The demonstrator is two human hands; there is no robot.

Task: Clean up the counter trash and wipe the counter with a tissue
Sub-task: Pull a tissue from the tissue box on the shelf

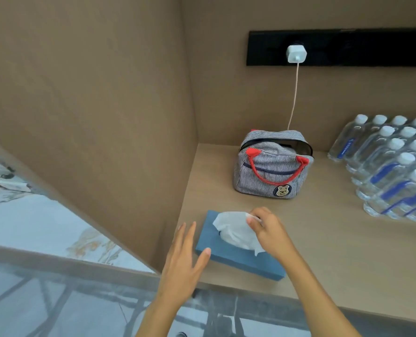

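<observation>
Beige counter (323,239) bears a blue tissue box (238,259); right hand (267,229) grip pinches its tissue (233,229), left hand (185,261) spread.

Your left hand (181,261) and right hand (267,229) are bare, with no gloves, rings or watch. Both forearms are uncovered as far as they show; no sleeve reaches them.

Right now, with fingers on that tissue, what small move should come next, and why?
Probably pull the tissue up and out: the right hand already pinches its edge, it still sits in the blue box, and the open left hand is beside the box to steady it.
</observation>
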